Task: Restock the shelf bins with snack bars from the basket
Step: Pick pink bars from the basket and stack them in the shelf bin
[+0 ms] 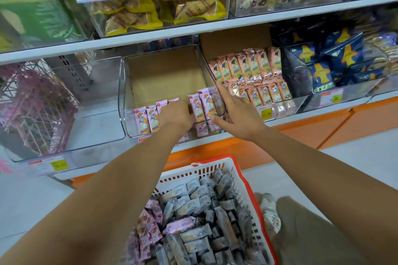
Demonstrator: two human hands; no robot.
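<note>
Mid-frame, my left hand (176, 114) curls its fingers round pink snack bars (150, 118) in the clear bin (123, 97); my right hand (239, 114) spreads straight fingers beside them.

Bare forearms (112, 196), olive trousers (312, 234) (pale sneaker (270, 211))

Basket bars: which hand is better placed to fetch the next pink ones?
Probably right. The right hand is open and holds nothing; the left hand curls over the pink snack bars stood in the clear bin, seemingly steadying them.
</note>
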